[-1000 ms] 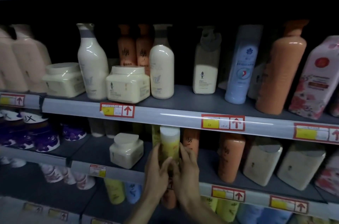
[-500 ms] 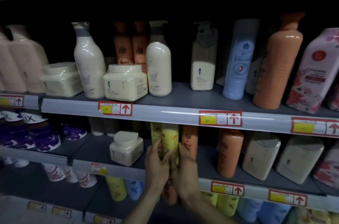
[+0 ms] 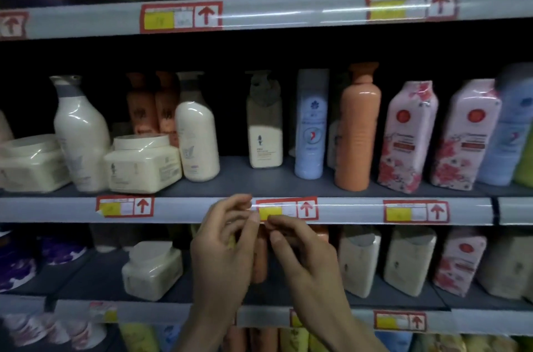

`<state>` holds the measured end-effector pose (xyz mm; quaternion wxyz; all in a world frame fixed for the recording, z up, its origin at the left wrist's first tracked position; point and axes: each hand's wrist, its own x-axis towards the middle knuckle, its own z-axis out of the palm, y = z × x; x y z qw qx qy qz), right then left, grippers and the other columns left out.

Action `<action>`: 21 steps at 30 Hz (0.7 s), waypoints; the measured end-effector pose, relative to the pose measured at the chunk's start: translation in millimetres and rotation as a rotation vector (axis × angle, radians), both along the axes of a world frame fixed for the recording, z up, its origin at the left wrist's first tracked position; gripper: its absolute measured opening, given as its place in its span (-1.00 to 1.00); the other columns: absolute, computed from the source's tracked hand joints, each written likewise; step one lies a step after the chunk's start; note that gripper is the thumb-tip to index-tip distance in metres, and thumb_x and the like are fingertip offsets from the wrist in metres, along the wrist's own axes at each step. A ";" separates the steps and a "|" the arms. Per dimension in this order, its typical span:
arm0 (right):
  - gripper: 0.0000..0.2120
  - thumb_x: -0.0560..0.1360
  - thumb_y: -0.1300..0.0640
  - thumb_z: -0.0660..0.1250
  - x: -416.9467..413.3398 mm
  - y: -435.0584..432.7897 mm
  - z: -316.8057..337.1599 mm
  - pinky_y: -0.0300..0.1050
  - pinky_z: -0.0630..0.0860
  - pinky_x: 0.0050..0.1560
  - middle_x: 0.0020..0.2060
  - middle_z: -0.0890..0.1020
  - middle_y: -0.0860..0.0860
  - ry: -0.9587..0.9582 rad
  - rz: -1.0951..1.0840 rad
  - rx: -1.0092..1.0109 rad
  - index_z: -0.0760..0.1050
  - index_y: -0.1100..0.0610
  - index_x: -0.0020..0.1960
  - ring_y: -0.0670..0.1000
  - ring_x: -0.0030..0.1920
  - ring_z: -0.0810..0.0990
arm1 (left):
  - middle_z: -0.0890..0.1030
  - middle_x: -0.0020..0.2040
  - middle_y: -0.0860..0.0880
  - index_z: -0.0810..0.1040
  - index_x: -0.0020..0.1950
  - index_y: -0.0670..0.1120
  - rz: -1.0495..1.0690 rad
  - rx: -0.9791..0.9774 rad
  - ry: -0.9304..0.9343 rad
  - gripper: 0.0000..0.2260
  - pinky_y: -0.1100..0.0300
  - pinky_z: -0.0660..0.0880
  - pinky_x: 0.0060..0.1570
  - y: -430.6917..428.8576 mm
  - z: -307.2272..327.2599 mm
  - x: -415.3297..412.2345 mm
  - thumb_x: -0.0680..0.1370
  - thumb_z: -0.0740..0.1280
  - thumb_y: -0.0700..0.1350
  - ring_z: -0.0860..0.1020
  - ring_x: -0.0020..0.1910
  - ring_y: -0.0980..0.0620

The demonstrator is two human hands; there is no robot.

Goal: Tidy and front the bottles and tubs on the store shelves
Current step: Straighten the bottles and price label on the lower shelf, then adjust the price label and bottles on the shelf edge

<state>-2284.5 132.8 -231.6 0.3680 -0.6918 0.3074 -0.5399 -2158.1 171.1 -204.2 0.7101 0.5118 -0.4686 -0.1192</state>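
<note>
Grip: left hand (image 3: 222, 250) and right hand (image 3: 305, 253) raised before the shelf edge (image 3: 72, 209), fingers loosely curled, holding nothing discernible. Orange bottle (image 3: 261, 259) stands upright behind them on the lower shelf, apparently just fronted.

We see middle shelf: two cream pump bottles (image 3: 82, 135) (image 3: 199, 139) upright, two square cream tubs (image 3: 142, 164) (image 3: 28, 164) at front edge, cream pump bottle (image 3: 264, 135) set back, blue bottle (image 3: 311, 126), tall orange bottle (image 3: 357, 132), two pink floral bottles (image 3: 405, 141) (image 3: 464, 138) upright. We note lower shelf: cream tub (image 3: 151, 271) near front, slightly turned.
</note>
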 end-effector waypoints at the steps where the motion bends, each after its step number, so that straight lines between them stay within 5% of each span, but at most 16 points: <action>1: -0.82 0.63 0.14 0.38 -9.0 -2.9 8.6 -0.19 0.57 0.16 0.05 0.73 -0.19 -0.019 -0.023 -0.019 0.64 -0.06 0.18 -0.12 0.12 0.69 | 0.70 -0.07 0.08 0.63 0.13 -0.01 -0.026 -0.016 -0.025 -0.79 0.38 0.55 -0.07 -6.3 11.7 -8.3 0.55 0.44 -0.25 0.69 -0.07 0.15; 5: -0.83 0.60 0.17 0.40 -58.0 -17.9 36.5 -0.34 0.53 0.08 -0.01 0.73 -0.21 -0.080 -0.181 -0.087 0.65 -0.04 0.13 -0.16 0.07 0.69 | 0.66 0.07 0.10 0.56 0.23 0.07 -0.060 0.025 -0.218 -0.68 0.33 0.56 0.00 -46.0 49.6 -24.2 0.53 0.48 -0.18 0.67 -0.01 0.16; 10: -0.84 0.59 0.19 0.40 -144.1 -44.3 51.4 -0.26 0.56 0.12 -0.03 0.73 -0.18 -0.121 -0.473 -0.091 0.65 0.00 0.12 -0.22 0.03 0.67 | 0.56 0.20 0.00 0.44 0.39 -0.04 -0.020 0.236 -0.353 -0.46 0.28 0.49 -0.06 -116.6 80.4 -31.1 0.47 0.55 -0.09 0.61 -0.08 0.08; 13: -0.81 0.59 0.14 0.39 -194.3 -60.3 63.1 -0.24 0.53 0.04 0.00 0.70 -0.14 -0.119 -0.671 -0.090 0.61 -0.01 0.19 -0.21 -0.01 0.65 | 0.57 0.26 -0.11 0.40 0.42 -0.11 -0.018 0.300 -0.386 -0.38 0.19 0.50 0.11 -142.2 83.5 -42.1 0.44 0.57 -0.08 0.62 0.11 -0.06; 17: -0.61 0.54 0.11 0.41 -247.7 -93.0 82.8 -0.12 0.47 0.07 0.14 0.69 0.11 -0.055 -0.916 -0.017 0.53 0.13 0.34 0.08 0.07 0.65 | 0.56 0.33 -0.20 0.39 0.45 -0.13 0.065 0.366 -0.390 -0.29 0.01 0.51 0.24 -158.0 87.1 -44.3 0.40 0.59 0.03 0.58 0.25 -0.19; 21: -0.58 0.52 0.11 0.41 -267.5 -117.5 93.5 0.04 0.50 0.15 0.18 0.67 0.23 0.059 -0.970 0.062 0.50 0.23 0.33 0.27 0.20 0.63 | 0.58 0.29 -0.22 0.42 0.38 -0.15 0.091 0.391 -0.392 -0.38 0.00 0.50 0.17 -161.5 90.5 -52.7 0.43 0.57 0.03 0.57 0.25 -0.24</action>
